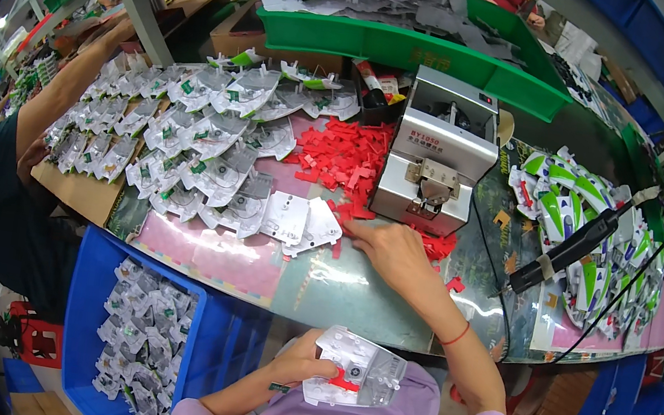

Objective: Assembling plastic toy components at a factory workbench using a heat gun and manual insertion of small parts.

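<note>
Close to my body, my left hand [300, 363] grips a white plastic housing [357, 357], its thumb over the inner face. A red plastic piece [342, 381] lies in that housing beside the thumb. My right hand [394, 254] stretches across the table to the near edge of a pile of small red plastic pieces [340, 155]. Its index finger is extended at the pieces, and nothing visible is held in it. Two white housings [304, 222] lie just left of its fingertips. A small green circuit board [279, 388] hangs beside my left wrist.
A silver screw feeder [441, 151] stands behind my right hand. A black electric screwdriver [565, 253] hangs at right before white-and-green shells [595, 230]. Grey housings [212, 147] cover the left side. A blue bin [197, 333] sits below; a co-worker [3, 167] works at far left.
</note>
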Demonstrator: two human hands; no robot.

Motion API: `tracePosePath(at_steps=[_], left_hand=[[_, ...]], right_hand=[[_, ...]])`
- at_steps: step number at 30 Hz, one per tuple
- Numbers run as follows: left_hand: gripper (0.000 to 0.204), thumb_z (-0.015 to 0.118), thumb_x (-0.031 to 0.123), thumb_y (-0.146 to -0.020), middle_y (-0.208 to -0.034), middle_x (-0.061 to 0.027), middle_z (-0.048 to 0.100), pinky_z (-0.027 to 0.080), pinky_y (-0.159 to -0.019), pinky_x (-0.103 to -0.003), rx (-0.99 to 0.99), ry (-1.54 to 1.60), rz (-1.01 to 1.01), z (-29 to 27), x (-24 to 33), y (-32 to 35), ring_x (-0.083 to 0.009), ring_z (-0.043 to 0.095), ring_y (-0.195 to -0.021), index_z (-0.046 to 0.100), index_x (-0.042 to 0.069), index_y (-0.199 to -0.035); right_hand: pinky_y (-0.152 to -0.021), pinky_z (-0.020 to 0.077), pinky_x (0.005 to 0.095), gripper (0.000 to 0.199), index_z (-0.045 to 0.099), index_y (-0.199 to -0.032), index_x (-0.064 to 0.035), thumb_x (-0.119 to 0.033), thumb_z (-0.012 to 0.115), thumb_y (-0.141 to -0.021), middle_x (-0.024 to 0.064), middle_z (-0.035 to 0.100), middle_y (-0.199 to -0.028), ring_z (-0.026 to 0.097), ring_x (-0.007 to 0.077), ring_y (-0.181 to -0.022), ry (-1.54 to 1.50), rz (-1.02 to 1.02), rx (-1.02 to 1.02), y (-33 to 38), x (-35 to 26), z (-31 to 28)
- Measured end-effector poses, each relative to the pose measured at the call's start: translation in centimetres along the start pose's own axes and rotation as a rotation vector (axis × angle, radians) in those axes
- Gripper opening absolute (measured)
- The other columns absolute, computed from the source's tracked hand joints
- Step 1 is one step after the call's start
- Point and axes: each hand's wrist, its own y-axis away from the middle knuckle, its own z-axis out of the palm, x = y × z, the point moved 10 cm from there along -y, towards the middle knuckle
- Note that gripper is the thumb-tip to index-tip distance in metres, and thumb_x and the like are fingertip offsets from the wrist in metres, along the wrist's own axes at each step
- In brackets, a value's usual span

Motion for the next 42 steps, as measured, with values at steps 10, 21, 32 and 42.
tracePosePath(at_steps=[10,21,32,42], left_hand=[[0.045,0.056,0.0,-0.063,-0.094,-0.0076,0.059,0.044,-0.071,-0.024,0.003,0.004,-0.021,0.5,-0.3,-0.3,-0.0113,0.056,-0.081,0.05,-0.002,-0.108],[0.045,0.055,0.0,-0.062,-0.095,-0.0085,0.059,0.045,-0.075,-0.025,0.004,0.056,-0.049,0.7,-0.1,-0.1,-0.0132,0.057,-0.084,0.05,-0.004,-0.107],[0.047,0.057,0.003,-0.063,-0.098,-0.0069,0.057,0.045,-0.073,-0.024,-0.112,-0.007,-0.01,3.1,6.1,-0.5,-0.0114,0.056,-0.085,0.048,-0.003,-0.109],[0.042,0.057,0.001,-0.061,-0.087,-0.0024,0.054,0.043,-0.064,-0.022,-0.133,-0.166,-0.165,6.0,6.8,-0.5,-0.0068,0.052,-0.078,0.05,-0.002,-0.103]], right_hand=[[-0.056,0.0449,0.0369,0.028,0.064,-0.098,-0.0117,-0.01,0.064,-0.07,0.0115,0.059,-0.072,0.057,0.0283,-0.063,-0.111,0.102,-0.156,4.8,-0.1,-3.1],[-0.057,0.0451,0.0351,0.013,0.064,-0.082,-0.0083,-0.006,0.064,-0.069,0.0073,0.056,-0.076,0.057,0.0262,-0.067,-0.173,0.045,0.063,4.0,0.5,-1.8],[-0.052,0.0434,0.0293,0.016,0.058,-0.07,-0.0088,-0.003,0.065,-0.057,0.002,0.053,-0.077,0.054,0.0184,-0.07,-0.384,-0.334,0.168,6.5,-6.8,-10.8],[-0.068,0.0441,0.035,0.019,0.056,-0.071,-0.008,-0.003,0.065,-0.056,0.0061,0.052,-0.095,0.051,0.0259,-0.092,-0.42,-0.471,-0.013,7.3,-9.2,-9.5]])
